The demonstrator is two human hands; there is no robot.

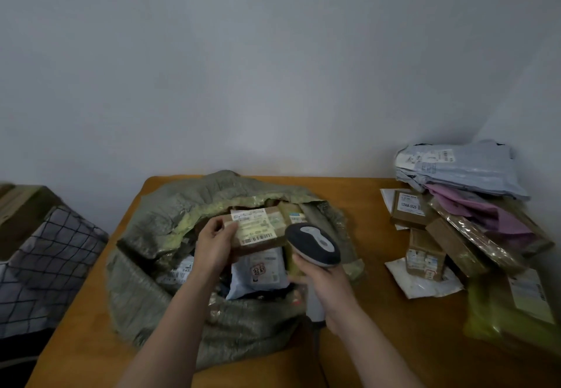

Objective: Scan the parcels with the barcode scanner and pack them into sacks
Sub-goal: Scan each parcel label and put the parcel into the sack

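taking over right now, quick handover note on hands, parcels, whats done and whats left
Left hand: holds a brown box, label up, over the open sack.
Right hand: grips the scanner, its head beside the box's label.
Done: several parcels already lie in the sack.
Left: cannot tell if this box is scanned; scan it, drop it in, then work through the pile at the right of the table.
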